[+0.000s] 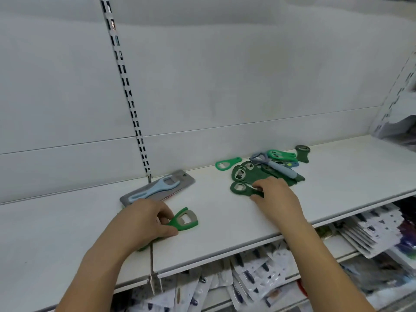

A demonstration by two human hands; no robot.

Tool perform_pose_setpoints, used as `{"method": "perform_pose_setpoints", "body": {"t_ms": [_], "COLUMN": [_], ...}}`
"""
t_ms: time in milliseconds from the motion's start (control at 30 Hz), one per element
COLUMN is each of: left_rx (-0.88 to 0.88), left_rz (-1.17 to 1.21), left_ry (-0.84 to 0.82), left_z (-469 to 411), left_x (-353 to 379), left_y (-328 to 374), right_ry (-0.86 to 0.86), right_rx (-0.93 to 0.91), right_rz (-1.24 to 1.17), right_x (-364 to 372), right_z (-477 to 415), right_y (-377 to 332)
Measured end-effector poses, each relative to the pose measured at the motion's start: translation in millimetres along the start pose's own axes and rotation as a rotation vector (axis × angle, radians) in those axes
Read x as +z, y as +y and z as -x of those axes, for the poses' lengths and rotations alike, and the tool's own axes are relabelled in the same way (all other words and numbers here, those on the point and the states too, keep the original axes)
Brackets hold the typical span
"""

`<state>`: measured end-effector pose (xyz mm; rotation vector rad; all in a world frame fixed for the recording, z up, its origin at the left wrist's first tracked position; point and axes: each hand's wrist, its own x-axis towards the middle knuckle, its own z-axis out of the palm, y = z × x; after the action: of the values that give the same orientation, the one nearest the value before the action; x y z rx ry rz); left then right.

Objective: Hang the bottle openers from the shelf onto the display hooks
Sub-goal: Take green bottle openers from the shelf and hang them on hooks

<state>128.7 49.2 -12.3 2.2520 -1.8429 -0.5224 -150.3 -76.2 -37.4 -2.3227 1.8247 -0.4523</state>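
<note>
On the white shelf [225,212], pinching a green opener [185,220] in the left hand [144,219], gripping a dark opener [240,189] by the pile [267,168] with the right hand [276,194], seemingly yet to hang any, no hooks in view.

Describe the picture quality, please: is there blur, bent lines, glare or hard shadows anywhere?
Head view throughout: light soft and even, no glare, only faint shadows beneath the left hand and right hand; the wide lens makes the slotted upright lean; packages at the far right edge are smeared, and the pile of openers looks soft.
</note>
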Motion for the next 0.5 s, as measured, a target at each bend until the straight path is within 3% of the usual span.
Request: {"method": "perform_pose_setpoints", "body": {"t_ms": [167,367,433,500], "left_rx": [0.004,-0.074,-0.074,-0.080], "left_rz": [-0.031,-0.015,0.088,0.227], "left_ry": [0.074,0.206,0.256,0.315], "left_z": [7,16,19,24], "left_x": [4,9,14,19], "left_y": [8,10,8,7], "right_ry": [-0.080,0.141,0.162,0.093], "right_rx": [-0.011,-0.003,-0.017,0.025], "right_rz": [0.089,-0.137,-0.333,-0.742], "right_x": [-7,1,4,2], "right_z": [-3,3,5,6], "right_y": [-5,-6,-1,-3]}}
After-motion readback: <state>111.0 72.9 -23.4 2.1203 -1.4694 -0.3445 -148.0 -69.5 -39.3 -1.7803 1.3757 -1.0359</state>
